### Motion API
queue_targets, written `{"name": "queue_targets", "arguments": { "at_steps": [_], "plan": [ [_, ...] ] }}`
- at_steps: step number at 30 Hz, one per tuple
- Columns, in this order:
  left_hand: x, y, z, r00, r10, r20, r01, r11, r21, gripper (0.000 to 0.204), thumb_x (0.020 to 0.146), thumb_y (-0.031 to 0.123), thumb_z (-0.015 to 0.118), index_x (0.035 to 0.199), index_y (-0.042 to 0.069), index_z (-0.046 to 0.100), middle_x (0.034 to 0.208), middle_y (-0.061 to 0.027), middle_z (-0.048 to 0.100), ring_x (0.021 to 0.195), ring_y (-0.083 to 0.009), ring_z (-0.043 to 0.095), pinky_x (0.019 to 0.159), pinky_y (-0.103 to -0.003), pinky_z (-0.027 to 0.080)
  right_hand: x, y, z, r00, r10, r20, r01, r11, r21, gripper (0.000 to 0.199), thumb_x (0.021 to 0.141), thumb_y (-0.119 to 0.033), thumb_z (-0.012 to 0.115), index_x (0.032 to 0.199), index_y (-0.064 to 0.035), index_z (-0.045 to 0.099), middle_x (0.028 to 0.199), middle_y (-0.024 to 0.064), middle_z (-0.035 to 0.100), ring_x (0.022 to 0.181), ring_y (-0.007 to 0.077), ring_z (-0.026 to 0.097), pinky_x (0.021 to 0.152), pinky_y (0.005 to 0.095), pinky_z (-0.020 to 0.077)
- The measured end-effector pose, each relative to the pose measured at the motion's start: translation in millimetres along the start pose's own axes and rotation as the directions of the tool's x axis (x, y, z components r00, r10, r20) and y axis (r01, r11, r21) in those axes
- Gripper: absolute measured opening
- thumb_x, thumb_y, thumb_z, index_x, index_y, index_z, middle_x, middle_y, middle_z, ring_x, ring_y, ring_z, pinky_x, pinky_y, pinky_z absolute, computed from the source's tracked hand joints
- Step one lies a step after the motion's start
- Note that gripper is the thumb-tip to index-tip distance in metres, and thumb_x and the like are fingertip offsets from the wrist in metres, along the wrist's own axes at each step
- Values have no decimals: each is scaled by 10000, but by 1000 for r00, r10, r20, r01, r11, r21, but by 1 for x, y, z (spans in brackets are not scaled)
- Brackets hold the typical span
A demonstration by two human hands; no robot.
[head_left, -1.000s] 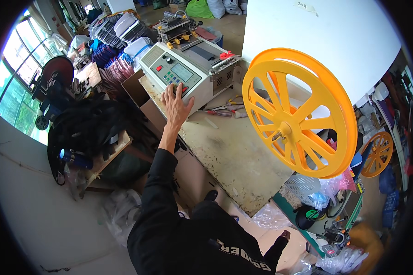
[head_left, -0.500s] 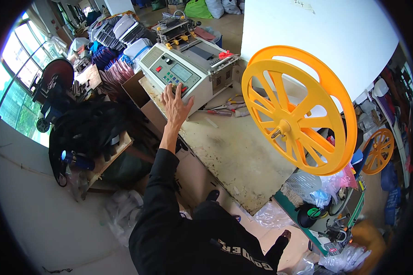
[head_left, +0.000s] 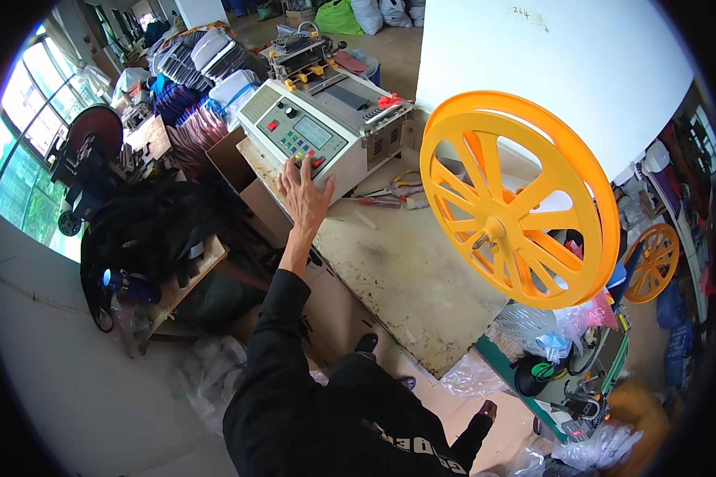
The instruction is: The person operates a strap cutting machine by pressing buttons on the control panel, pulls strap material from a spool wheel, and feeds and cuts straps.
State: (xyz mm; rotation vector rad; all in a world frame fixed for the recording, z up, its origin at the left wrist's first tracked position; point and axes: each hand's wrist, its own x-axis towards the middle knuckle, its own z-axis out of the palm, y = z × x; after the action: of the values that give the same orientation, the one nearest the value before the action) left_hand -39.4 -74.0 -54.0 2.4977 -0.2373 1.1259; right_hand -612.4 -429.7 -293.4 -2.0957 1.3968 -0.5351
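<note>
My left hand [head_left: 304,197] is stretched out over the lower edge of a control panel, fingers spread and holding nothing. Its fingertips lie at or just above the lower buttons; whether they touch, I cannot tell. The panel [head_left: 324,151] belongs to a boxy grey-white machine [head_left: 356,147] and carries a small screen [head_left: 313,132], a black knob, green keys and red switches. My right hand [head_left: 488,409] hangs low by my side beyond the black sleeve, small and dark, its fingers too unclear to read.
A big yellow spoked reel [head_left: 501,215] stands over the right of the worn worktable [head_left: 406,270]. Pliers [head_left: 386,192] and other hand tools lie beside the machine. Dark straps [head_left: 151,222] heap on a wooden stand at left. Plastic bags [head_left: 473,374] lie by the table's near corner.
The view has shifted slightly, so machine and reel sit a little lower. My left hand stays at the panel, its fingertips drawn back a touch. The right hand still hangs down.
</note>
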Motion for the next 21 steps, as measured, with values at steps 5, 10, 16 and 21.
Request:
{"name": "queue_targets", "arguments": {
  "at_steps": [5, 10, 16, 21],
  "plan": [
    [-16, -6, 3, 997, -81, 19, 82, 994, -76, 667, 742, 297, 669, 1275, 33, 367, 1275, -200, 336, 1220, -362, 290, 1020, -481, 190, -22, -42, -16, 995, 77, 57, -76, 997, -12, 137, 838, -162, 556, 912, -52, 590, 834, 62, 613, 782, 176, 574, 695, 323, 462],
    [-17, -23, 7, 1000, -22, 1, 22, 994, -104, 658, 744, 300, 662, 1266, 16, 381, 1274, -204, 343, 1215, -337, 311, 1011, -458, 211, -32, -64, -26, 992, 80, 95, -81, 997, 10, 155, 851, -183, 541, 927, -54, 582, 829, 57, 610, 766, 169, 571, 684, 318, 460],
    [-3, -46, -1, 989, 72, 126, -55, 990, -132, 663, 841, 411, 530, 1295, -31, 335, 1299, -217, 333, 1219, -353, 316, 1008, -446, 221, -14, -73, 6, 976, -87, 199, 28, 959, 283, 177, 886, -198, 510, 970, -51, 562, 796, 86, 612, 741, 157, 602, 642, 272, 476],
    [3, -69, -4, 971, 93, 221, -63, 988, -138, 651, 871, 437, 466, 1313, -22, 331, 1324, -207, 326, 1214, -355, 328, 1007, -439, 227, -3, -160, 4, 936, -189, 296, 103, 954, 282, 147, 893, -174, 502, 957, -56, 561, 631, 56, 592, 545, 120, 560, 526, 251, 451]
  ]
}}
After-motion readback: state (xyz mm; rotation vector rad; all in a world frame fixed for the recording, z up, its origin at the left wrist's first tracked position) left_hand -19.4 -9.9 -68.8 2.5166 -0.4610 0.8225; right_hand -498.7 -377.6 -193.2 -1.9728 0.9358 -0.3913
